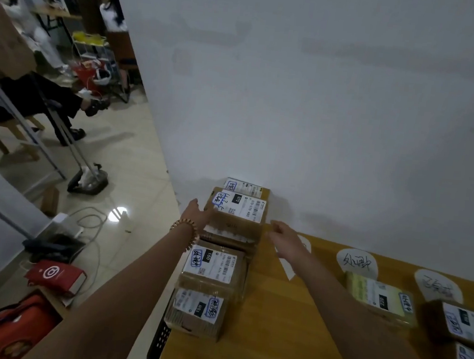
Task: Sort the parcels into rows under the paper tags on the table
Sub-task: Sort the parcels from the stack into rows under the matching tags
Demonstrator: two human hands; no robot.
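Several cardboard parcels with white labels stand stacked along the left edge of the wooden table. My left hand presses flat against the left side of the top parcel marked 070. My right hand hovers with straight fingers just right of that parcel, apart from it. Nearer me lie the parcel marked 150 and another parcel. Round paper tags lie by the wall. Under them sit a pale green parcel and brown parcels.
A white wall rises right behind the table. Left of the table the floor holds cables, a red bag, an orange bag and a black perforated thing at the table's edge. People sit at the far left.
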